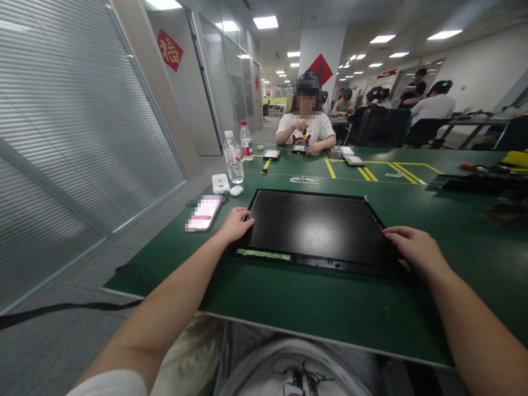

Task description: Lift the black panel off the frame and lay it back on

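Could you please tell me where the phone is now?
In the head view, the phone lies toward the left on the green table, just left of the person's left hand.

Head-worn view, at near edge of green table [330, 313], facing forward, tilted down

Rectangular white ceiling lights [265, 22] glowing overhead; I'm seeing hazy glare on glossy black rectangular panel [315, 224]; my view's right edge blurring.
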Demonstrator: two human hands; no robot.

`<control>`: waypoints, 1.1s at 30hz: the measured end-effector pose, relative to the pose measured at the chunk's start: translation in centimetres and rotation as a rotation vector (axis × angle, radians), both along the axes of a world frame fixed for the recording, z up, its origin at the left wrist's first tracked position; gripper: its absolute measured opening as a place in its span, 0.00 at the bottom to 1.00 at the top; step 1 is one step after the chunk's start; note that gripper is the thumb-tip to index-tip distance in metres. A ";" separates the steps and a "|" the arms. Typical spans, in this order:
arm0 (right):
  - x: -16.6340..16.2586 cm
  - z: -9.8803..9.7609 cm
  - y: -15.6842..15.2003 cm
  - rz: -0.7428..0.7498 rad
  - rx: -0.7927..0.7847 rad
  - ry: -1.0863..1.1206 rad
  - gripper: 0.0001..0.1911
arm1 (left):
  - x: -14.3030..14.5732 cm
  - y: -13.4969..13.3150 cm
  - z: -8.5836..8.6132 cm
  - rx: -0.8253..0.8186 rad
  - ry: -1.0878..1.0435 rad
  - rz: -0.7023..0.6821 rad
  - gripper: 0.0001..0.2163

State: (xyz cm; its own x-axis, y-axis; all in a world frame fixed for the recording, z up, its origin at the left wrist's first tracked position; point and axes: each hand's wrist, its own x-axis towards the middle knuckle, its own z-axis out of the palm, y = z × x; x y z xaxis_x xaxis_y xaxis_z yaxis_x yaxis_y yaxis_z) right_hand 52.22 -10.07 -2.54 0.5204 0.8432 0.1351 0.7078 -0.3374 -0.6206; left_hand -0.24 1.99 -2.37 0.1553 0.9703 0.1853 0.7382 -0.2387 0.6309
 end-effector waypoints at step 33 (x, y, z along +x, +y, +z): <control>0.5 -0.4 0.0 0.007 0.041 0.068 0.16 | 0.5 -0.6 0.1 -0.090 -0.073 0.030 0.19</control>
State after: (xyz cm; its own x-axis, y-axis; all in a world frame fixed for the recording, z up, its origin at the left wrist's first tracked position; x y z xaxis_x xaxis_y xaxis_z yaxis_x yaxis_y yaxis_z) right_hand 52.70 -10.10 -2.96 0.5239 0.8411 0.1346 0.6660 -0.3060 -0.6803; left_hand 0.23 1.37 -2.29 0.1154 0.9875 0.1073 0.6958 -0.1575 0.7008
